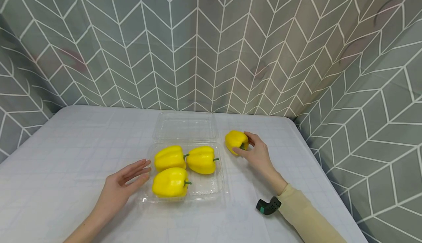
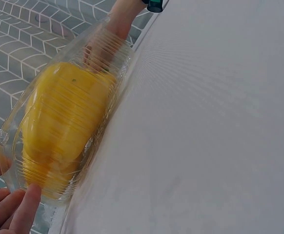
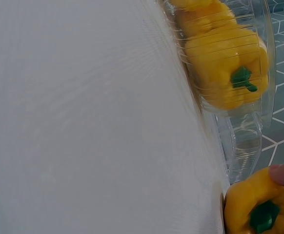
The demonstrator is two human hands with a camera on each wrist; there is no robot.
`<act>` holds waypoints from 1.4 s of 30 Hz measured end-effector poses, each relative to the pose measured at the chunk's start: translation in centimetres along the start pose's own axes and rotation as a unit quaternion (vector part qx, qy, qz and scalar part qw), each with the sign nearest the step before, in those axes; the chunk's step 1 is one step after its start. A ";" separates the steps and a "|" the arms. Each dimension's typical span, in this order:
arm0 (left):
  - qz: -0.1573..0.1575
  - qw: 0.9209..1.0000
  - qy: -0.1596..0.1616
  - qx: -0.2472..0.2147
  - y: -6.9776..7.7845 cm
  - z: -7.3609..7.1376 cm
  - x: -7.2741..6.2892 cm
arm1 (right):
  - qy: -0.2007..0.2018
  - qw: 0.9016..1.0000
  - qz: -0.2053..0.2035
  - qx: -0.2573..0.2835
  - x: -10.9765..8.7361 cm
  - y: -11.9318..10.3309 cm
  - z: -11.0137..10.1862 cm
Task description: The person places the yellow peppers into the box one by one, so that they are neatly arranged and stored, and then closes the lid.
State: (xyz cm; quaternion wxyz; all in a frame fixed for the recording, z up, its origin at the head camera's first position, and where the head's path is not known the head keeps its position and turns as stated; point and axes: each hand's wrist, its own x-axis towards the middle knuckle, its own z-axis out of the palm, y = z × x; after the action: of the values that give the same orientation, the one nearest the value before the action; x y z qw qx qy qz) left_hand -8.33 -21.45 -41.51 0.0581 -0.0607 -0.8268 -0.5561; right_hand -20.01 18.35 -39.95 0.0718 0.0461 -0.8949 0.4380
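Note:
My right hand (image 1: 259, 156) grips a yellow bell pepper (image 1: 234, 141) on the table, right of a clear plastic clamshell container (image 1: 206, 189). In the right wrist view, a thumb lies on that pepper, whose green stem end faces the camera. Three more yellow bell peppers lie in the container: one at back left (image 1: 169, 158), one at back right (image 1: 200, 161), one at front left (image 1: 169, 183). At the container's left side is my left hand (image 1: 120, 184), its fingers loosely extended; in the left wrist view its fingertips (image 2: 33, 192) appear to touch the clear wall.
The container's transparent lid (image 1: 184, 127) is folded back toward the curtain (image 1: 197, 52). A black curved device with a green patch (image 1: 268, 206) sits at the right wrist. A pale cloth covers the table (image 1: 82, 136), and curtains stand behind and beside it.

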 end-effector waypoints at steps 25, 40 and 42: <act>-0.007 1.000 0.001 -0.001 0.1 0.0 0.0 | 0.005 1.000 -0.001 0.007 -0.1 0.0 -0.1; 0.004 1.000 0.000 0.005 -0.1 0.0 0.0 | -0.001 1.000 0.001 0.026 -0.1 0.1 -0.3; 0.003 1.000 0.000 0.005 -0.1 0.0 0.0 | -0.001 1.000 0.002 0.028 -0.1 0.0 -0.3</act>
State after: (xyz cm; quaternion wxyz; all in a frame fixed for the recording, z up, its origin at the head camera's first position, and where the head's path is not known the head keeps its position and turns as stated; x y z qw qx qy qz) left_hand -8.35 -21.47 -41.58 0.0596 -0.0628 -0.8297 -0.5514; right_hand -19.86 18.65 -39.81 0.0683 0.0467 -0.8825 0.4631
